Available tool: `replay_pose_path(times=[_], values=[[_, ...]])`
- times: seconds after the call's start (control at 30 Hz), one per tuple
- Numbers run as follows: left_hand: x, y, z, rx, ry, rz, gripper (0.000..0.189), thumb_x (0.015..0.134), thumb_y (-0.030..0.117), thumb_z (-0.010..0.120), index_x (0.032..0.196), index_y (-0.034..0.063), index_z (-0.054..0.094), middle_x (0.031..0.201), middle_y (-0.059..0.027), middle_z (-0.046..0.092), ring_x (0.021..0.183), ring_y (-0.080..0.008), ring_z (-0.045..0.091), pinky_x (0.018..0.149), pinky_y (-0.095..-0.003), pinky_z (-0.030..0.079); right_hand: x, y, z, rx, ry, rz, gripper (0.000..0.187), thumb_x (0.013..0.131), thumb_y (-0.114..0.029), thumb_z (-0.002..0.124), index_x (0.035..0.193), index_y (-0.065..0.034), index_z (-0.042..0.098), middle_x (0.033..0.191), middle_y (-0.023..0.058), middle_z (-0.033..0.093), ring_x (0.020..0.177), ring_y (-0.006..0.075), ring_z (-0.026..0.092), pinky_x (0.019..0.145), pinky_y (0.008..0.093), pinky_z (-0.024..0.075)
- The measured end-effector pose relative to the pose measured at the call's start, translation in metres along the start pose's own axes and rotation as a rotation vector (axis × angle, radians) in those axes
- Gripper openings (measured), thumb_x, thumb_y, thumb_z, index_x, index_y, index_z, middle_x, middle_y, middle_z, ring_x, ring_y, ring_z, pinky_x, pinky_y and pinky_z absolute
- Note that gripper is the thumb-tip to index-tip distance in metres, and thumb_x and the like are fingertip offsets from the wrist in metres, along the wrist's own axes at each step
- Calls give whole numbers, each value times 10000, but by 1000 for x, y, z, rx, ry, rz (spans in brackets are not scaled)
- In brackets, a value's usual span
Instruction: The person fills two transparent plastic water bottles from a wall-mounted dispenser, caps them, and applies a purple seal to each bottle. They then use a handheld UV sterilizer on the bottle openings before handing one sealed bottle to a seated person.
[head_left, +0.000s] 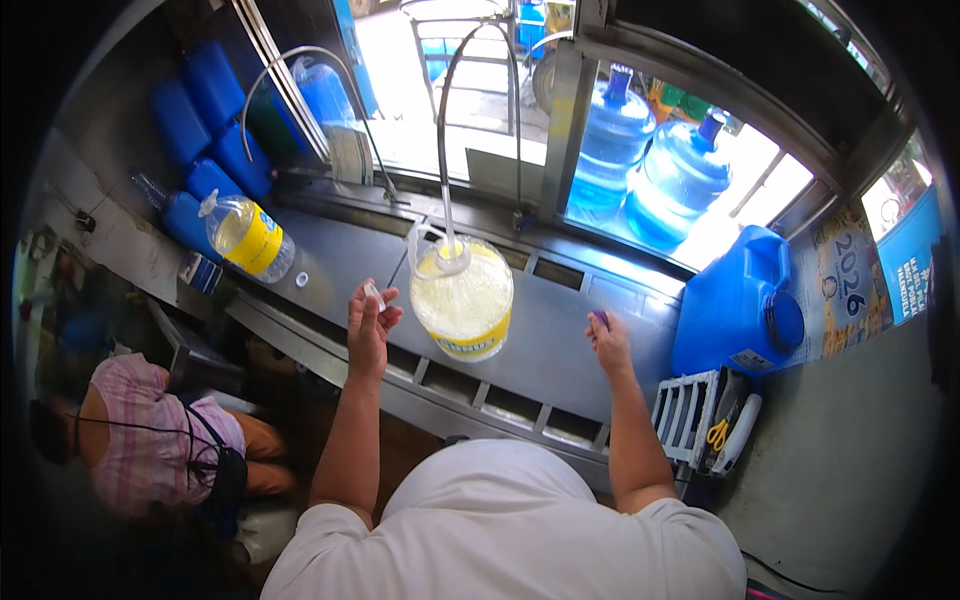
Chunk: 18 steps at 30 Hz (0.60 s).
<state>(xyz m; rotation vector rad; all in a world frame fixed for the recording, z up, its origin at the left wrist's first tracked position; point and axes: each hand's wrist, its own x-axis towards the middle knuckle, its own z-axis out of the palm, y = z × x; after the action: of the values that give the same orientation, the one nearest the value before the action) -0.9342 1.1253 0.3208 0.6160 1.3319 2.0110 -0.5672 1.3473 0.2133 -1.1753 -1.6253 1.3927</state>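
Note:
A large transparent plastic water bottle (468, 277) with a white handle and yellow label stands on the metal counter (555, 337) in front of me. The tip of a curved filling tube (448, 202) sits in its neck, and the water inside looks bubbly. To the left of the bottle, my left hand (370, 330) is raised with a small white piece, apparently a cap (375, 295), between thumb and fingers. On the right, my right hand (610, 343) is closed around a small purple item (601, 319), mostly hidden by the fingers. Neither hand touches the bottle.
A second yellow-labelled bottle (251, 238) stands left, beside a small white ring (301, 280). A blue jerrycan (731, 307) and a white rack (684, 416) with scissors (718, 435) are right. Blue round jugs (679, 176) show through the window. A person (161, 435) is lower left.

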Motion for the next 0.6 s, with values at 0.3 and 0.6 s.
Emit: replay_pose_path(times=[0.3, 0.6], values=[[-24, 7, 27, 245, -101, 125, 490, 959, 268, 661, 1358, 56, 471, 1135, -89, 651, 900, -100, 603, 873, -278, 506, 25, -6, 22, 115, -161, 110, 146, 961, -195, 618, 1023, -70, 662, 771, -12, 618, 622, 64, 543, 553, 221, 420], [-11, -7, 25, -103, 35, -73, 461, 927, 153, 669, 1341, 123, 468, 1171, -98, 648, 860, -112, 642, 841, -282, 538, 49, -14, 49, 467, -36, 378, 156, 960, -229, 620, 1035, -102, 673, 797, 1, 651, 614, 91, 571, 547, 226, 424]])
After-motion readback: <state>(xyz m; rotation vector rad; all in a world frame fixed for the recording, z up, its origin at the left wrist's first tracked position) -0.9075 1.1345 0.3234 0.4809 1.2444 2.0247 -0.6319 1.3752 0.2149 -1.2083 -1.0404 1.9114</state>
